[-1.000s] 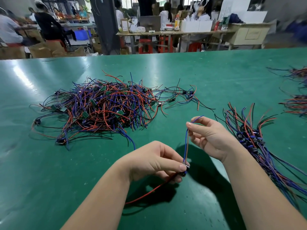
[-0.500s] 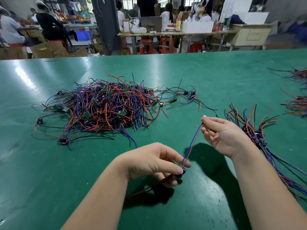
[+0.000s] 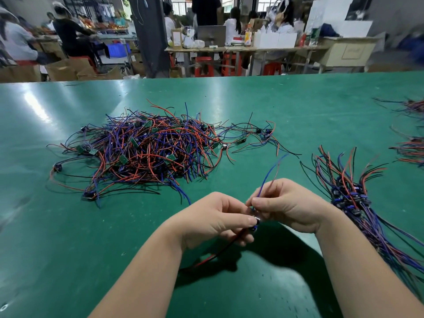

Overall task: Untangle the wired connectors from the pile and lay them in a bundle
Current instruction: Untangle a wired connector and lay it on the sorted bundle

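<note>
A tangled pile (image 3: pixel 151 150) of red, blue and black wired connectors with small green boards lies on the green table (image 3: pixel 298 106), left of centre. Straightened connectors lie in a bundle (image 3: pixel 351 193) at my right. Both hands meet above the table's near middle. My left hand (image 3: pixel 213 219) pinches one wired connector (image 3: pixel 255 222) by its dark body, its red and black leads hanging below toward me. My right hand (image 3: pixel 286 203) pinches the same connector's blue and reddish wires (image 3: pixel 269 173) just above the body; they stick up and away.
More wire bundles (image 3: pixel 410 150) lie at the far right edge of the table. Beyond the table's far edge stand workbenches, red stools, cardboard boxes and several seated people. The table surface near me holds only my arms' shadows.
My right hand has slid down the blue wire from its far end to the connector body, coming close against my left hand. The wire ends now stand free above my fingers.
</note>
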A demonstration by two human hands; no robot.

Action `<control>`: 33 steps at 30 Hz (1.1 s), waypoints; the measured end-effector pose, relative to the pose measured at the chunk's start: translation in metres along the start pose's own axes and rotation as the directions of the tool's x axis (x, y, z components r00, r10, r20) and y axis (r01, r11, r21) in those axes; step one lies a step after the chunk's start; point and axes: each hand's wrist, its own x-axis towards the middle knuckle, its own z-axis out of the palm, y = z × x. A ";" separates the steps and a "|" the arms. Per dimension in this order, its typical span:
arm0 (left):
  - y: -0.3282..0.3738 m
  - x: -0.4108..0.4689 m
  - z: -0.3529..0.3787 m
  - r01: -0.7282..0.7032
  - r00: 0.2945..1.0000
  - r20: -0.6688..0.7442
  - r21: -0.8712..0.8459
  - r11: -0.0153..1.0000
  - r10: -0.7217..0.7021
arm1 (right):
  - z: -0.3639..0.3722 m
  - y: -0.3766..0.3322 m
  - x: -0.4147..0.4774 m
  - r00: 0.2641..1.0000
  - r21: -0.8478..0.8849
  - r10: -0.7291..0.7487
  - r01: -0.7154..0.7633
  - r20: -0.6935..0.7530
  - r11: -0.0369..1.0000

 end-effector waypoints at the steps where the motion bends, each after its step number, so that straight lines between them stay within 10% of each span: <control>1: 0.000 0.000 0.000 0.016 1.000 0.021 0.006 1.000 -0.016 | -0.001 -0.001 0.001 0.999 -0.007 -0.005 0.005 -0.052 1.000; 6: 0.002 -0.005 0.001 0.078 0.978 0.188 0.066 0.995 -0.089 | -0.023 -0.011 0.004 0.879 0.228 -0.057 0.185 -0.474 0.956; 12: 0.000 -0.004 0.013 0.042 0.948 0.316 -0.003 0.999 -0.039 | -0.050 -0.016 0.003 0.653 0.425 -0.139 0.623 -0.744 0.657; 17: 0.008 0.004 0.002 -0.276 0.961 -0.148 -0.515 0.812 0.233 | -0.036 -0.006 0.011 0.820 0.398 0.009 0.269 -0.573 0.877; 23: 0.016 0.010 -0.011 -0.573 0.798 -0.601 -0.729 0.374 0.051 | -0.007 0.005 0.003 0.985 -0.267 0.169 -0.174 -0.040 0.948; 27: 0.011 0.016 -0.007 -0.667 0.692 -0.712 -0.568 0.483 0.117 | 0.020 0.015 0.006 0.971 -0.148 0.080 -0.047 0.223 0.988; 30: 0.002 0.021 0.006 -0.661 0.553 -0.737 -0.105 0.743 0.388 | 0.036 0.016 0.018 0.994 0.244 -0.103 0.088 0.048 0.966; 33: -0.009 0.024 0.014 -0.570 0.458 -0.618 0.348 0.745 0.639 | 0.038 0.015 0.026 0.977 0.449 -0.164 0.207 -0.133 0.869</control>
